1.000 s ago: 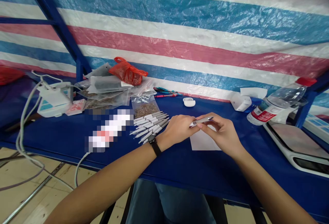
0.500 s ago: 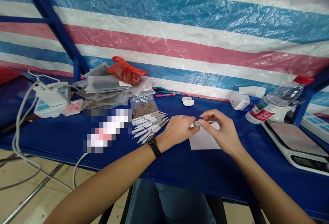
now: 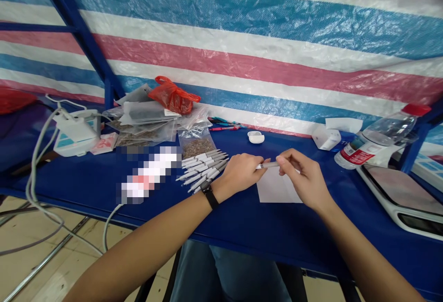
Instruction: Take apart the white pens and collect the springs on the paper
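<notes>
Between my two hands a white and grey pen is held level over a sheet of white paper. My left hand, with a black band on its wrist, is closed on the white end. Thumb and fingers of my right hand pinch the grey end. A bunch of similar pens lies just left of my left hand, partly against a clear bag of brown bits.
Behind are stacked clear bags and a red plastic bag. A white earbud case sits beyond my hands. To the right are a water bottle, a small white box and a scale. Cables hang at left.
My right hand has shifted slightly to the right along the pen, and more of the grey barrel shows between my hands. The view has shifted a little.
</notes>
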